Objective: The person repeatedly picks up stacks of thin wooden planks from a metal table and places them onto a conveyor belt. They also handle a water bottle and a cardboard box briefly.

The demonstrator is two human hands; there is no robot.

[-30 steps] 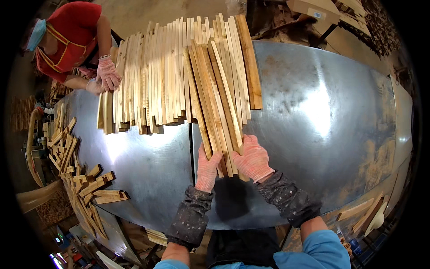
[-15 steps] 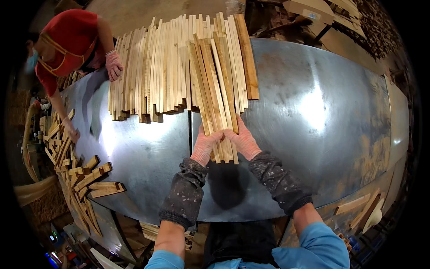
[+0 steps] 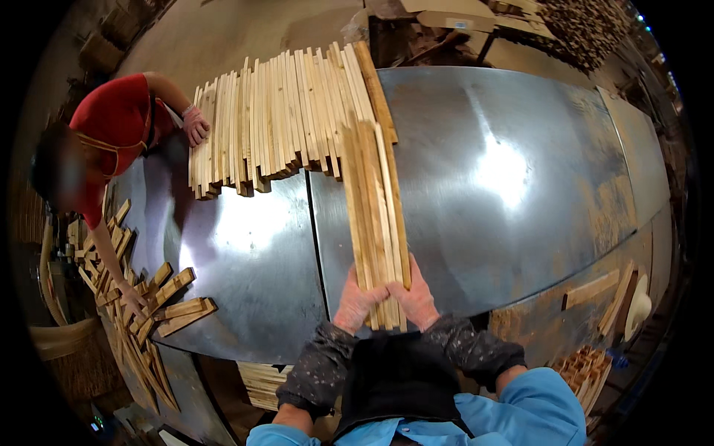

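A bundle of several long wooden slats [image 3: 375, 215] lies lengthwise on the shiny metal table [image 3: 506, 186], running from the big pile toward me. My left hand [image 3: 355, 303] in a pink glove grips the bundle's near end from the left. My right hand [image 3: 416, 299], also gloved, clasps the same end from the right. Both hands press the slats together at the table's near edge. Behind the bundle, a wide pile of pale slats [image 3: 275, 119] spreads across the far left of the table.
A person in a red top [image 3: 111, 126] leans over the table's left end, one gloved hand [image 3: 195, 125] on the slat pile, the other among short wood offcuts [image 3: 160, 297]. More slats lie stacked below the table front [image 3: 260, 379] and at right [image 3: 595, 297].
I have drawn the bundle toward me and squared it straight; my hands have closed together at its near end. The person in red has bent lower, reaching down to the offcuts.
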